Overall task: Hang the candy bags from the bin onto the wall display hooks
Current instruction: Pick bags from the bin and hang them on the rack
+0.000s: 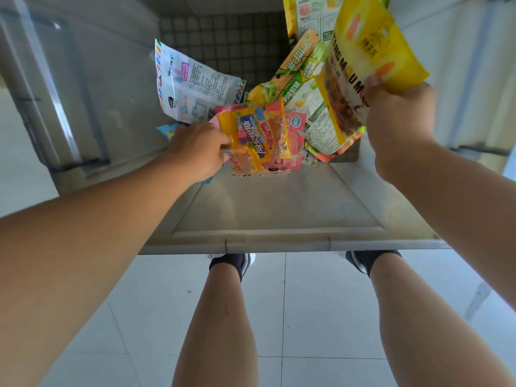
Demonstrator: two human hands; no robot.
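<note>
My right hand [399,118] grips the yellow bag [368,51] by one edge, held above the right side of the bin [279,243]. The bag has dark lettering and a clear window showing brown candy. My left hand [195,149] pinches the left edge of the orange bag [259,132], which lies in the bin on a pink bag [297,127], near a green bag [298,79] and a white bag [192,88].
</note>
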